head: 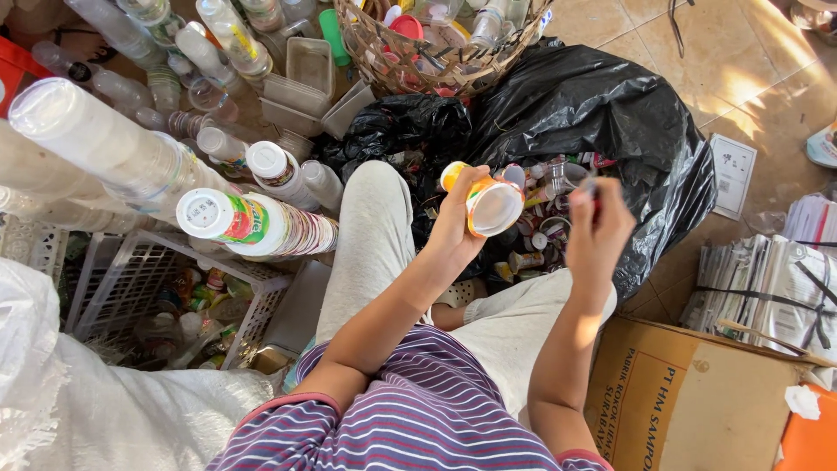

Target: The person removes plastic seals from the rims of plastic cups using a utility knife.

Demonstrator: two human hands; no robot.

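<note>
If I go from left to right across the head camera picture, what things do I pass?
White plastic crate → long stacks of nested clear plastic cups → left hand holding an orange-and-white plastic cup → right hand → black plastic bag → tied bundles of newspaper.

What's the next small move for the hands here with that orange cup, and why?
Probably bring the right hand across to the orange cup that the left hand holds up, open mouth facing it. The right grip pinches a small dark tool, too blurred to identify, just beside the cup, apart from it, above the open black bag.
</note>
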